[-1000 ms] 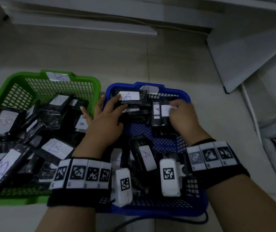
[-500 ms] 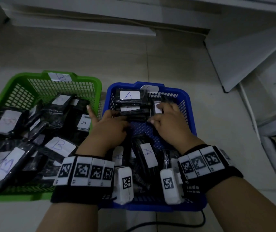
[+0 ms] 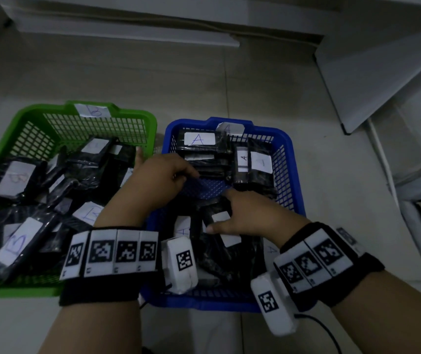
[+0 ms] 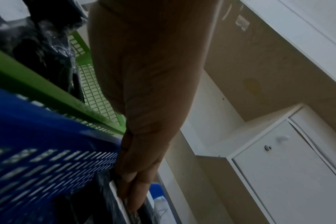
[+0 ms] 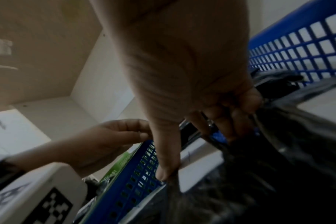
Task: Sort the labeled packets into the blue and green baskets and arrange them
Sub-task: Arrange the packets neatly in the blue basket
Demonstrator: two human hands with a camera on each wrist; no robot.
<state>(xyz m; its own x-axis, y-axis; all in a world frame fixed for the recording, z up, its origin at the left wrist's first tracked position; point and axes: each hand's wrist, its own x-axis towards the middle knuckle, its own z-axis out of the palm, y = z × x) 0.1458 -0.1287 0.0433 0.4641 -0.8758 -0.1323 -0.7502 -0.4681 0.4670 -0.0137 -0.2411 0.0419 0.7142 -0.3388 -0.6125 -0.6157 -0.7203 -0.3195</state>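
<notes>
Blue basket: the blue plastic basket with holes in its walls sits on the pale floor. A paper tag with "A" is stuck on its far rim.
Green basket: the green plastic basket with holes stands right beside the blue basket, on its left. Its tag has a "B".
Done so far: it looks like the sorting is mostly done. I see no packets lying outside the blue basket or the green one. The black shiny packets with white "B" stickers are all in the green basket, but in a messy heap.
Tidy part: at the far end of the blue basket, black packets with white "A" stickers stand in a neat row.
Still to do: the near end of the blue basket holds loose packets. The green heap also needs tidying, I think.
Left hand: the left hand has bent fingers on the front of the neat row. I cannot tell if it grips or only pushes.
Right hand: the right hand has its thumb and fingers closed around a loose black packet with a white sticker at the near end of the blue basket.
Changed: half a second ago both hands were close together by the neat row. Now the right hand has pulled back toward the near end and taken hold of a packet.
</notes>
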